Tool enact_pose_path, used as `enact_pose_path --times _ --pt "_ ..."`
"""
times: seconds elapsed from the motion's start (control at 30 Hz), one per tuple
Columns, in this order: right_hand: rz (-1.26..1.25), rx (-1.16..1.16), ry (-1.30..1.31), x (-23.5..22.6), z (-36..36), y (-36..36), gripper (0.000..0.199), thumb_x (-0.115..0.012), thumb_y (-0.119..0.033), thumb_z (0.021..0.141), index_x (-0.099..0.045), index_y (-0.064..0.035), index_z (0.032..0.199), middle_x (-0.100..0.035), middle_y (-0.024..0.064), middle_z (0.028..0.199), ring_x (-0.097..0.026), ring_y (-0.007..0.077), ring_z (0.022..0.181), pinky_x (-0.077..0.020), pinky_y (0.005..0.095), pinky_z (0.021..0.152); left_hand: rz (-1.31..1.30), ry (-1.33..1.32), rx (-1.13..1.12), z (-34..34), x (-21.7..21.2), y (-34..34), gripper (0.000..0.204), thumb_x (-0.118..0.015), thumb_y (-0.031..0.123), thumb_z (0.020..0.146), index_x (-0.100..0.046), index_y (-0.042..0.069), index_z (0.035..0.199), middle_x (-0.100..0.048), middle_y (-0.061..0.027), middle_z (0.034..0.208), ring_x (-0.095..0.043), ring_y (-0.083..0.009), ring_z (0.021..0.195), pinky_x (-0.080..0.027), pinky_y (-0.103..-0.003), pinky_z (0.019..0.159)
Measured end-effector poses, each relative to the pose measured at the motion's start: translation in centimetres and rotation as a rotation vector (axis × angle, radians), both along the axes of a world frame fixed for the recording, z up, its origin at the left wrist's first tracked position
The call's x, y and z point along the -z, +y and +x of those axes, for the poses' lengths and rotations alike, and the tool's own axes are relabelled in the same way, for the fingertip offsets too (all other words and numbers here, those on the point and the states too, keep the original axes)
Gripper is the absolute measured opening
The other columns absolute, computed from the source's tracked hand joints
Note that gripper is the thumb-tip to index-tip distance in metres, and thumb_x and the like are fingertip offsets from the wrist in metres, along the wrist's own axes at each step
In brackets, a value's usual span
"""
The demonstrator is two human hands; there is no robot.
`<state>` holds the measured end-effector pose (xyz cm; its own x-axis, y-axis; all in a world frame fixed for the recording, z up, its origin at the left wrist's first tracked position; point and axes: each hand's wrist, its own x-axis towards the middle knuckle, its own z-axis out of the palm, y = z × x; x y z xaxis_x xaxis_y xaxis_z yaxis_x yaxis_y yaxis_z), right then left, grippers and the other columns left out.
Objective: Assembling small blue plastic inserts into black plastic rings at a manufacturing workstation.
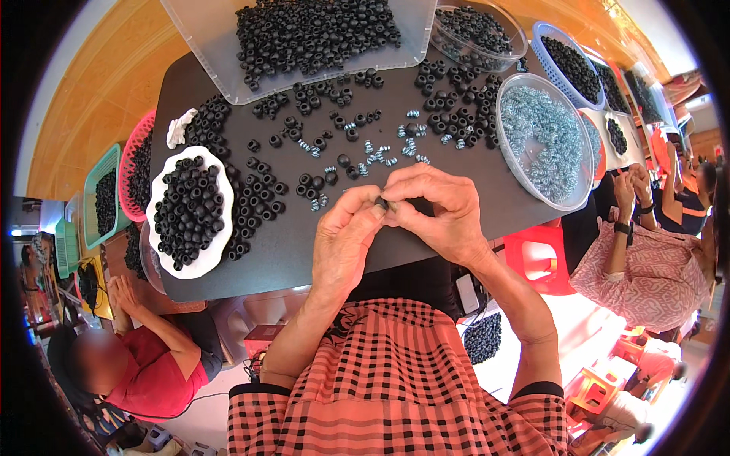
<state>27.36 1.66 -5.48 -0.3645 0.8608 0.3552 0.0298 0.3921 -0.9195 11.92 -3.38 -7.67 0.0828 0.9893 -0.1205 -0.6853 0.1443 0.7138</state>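
Just above the near edge of the dark table, my left hand [344, 232] and my right hand [445, 209] meet fingertip to fingertip. Pinched between them is a small black plastic part [381, 202], mostly covered by the fingers. Beyond my hands, small metal springs [372, 157] lie loose among black round hollow parts [344, 161]. More of these parts are heaped on a white scalloped plate [217, 257] at the left. To the right stands a round clear tub [584, 171] holding a pile of springs [536, 121].
A large clear bin [194, 34] of black parts sits at the far side, beside a clear round bowl [519, 47]. At the far right is a blue basket [541, 42]; pink [131, 199] and green [91, 182] baskets stand left. Other people sit on both sides.
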Motion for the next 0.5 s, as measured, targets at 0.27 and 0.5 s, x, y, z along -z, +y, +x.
enact_pose_path --times 0.27,0.5 --pt "0.071 0.029 -0.084 -0.23 -0.32 -0.26 0.034 -0.067 0.007 0.074 -0.068 -0.0035 0.106 -0.066 0.0081 0.101 -0.063 0.0125 0.076 -0.0533 0.0256 0.072 -0.028 -0.062 0.028 -0.07 -0.29 0.33 0.022 -0.051 0.004 0.095 -0.059 -0.005 0.114 -0.063 -0.0093 0.104 -0.060 -0.0154 0.097 -0.047 -0.030 0.091" --pt "0.248 0.139 -0.144 0.43 -0.86 -0.47 0.037 -0.070 0.007 0.070 -0.068 -0.0041 0.106 -0.064 0.0079 0.101 -0.062 0.0158 0.080 -0.0527 0.0262 0.068 -0.072 -0.125 0.008 0.44 -0.47 0.42 0.024 -0.049 0.006 0.093 -0.058 -0.007 0.112 -0.062 -0.0095 0.102 -0.058 -0.0147 0.095 -0.046 -0.029 0.087"
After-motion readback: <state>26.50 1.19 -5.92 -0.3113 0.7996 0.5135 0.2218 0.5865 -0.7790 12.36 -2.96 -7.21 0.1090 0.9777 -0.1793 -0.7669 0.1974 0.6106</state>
